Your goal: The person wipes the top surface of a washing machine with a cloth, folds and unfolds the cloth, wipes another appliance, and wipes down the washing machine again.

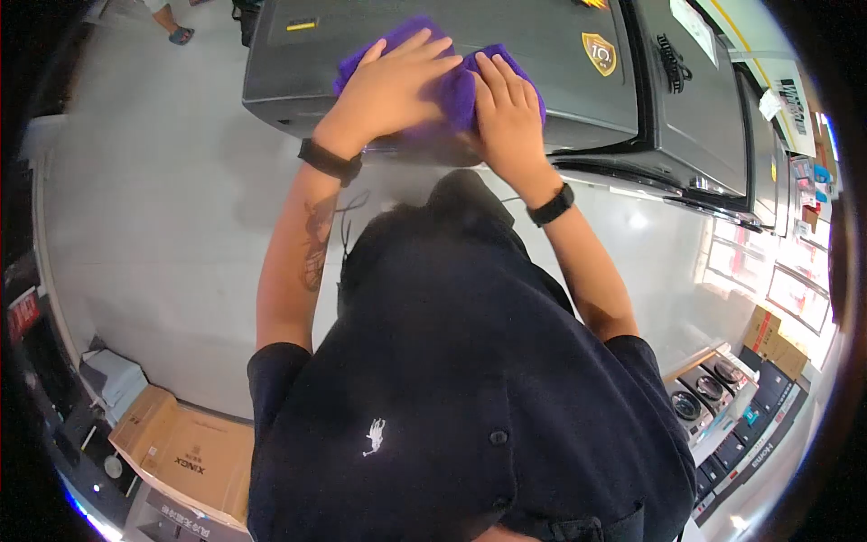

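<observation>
A purple cloth [462,95] lies bunched on the dark grey lid of an appliance [542,54]. My left hand [397,86] rests flat on the cloth's left part, its fingers stretched and spread. Close beside it, my right hand [508,113] has its fingers bent over the right part of the same cloth, near the lid's front edge. The thumb of the right hand is hard to make out. Under both palms the cloth is hidden.
Gold sticker [599,54] is on the lid. A second dark appliance [695,108] adjoins on the right, with a black clip-like object [673,63] on top. Cardboard boxes [190,452] stand behind at lower left, washing machines [709,388] at lower right. Another person's foot [181,34] shows at upper left.
</observation>
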